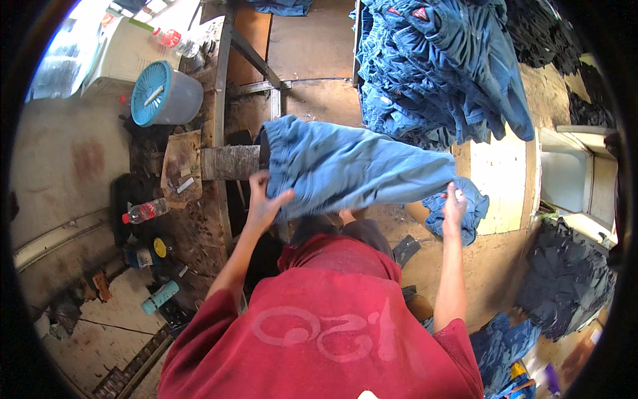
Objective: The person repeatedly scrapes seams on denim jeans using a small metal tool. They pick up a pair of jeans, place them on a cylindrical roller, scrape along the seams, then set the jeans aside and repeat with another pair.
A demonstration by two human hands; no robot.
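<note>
blue garment point(352, 166) | left hand point(264, 203): left end | right hand point(454, 207): pinching right end

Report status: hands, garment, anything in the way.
Left hand at blue garment, grip unclear; right hand pinching far end. Garment stretched lengthwise, gathered end at wrapped post. Possible snag: blue cloth by right hand.

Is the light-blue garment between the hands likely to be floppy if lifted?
The light-blue garment would probably sag, since loose folds cross its cloth. Its gathered edge near the left hand may stretch, judging by its puckers.
</note>
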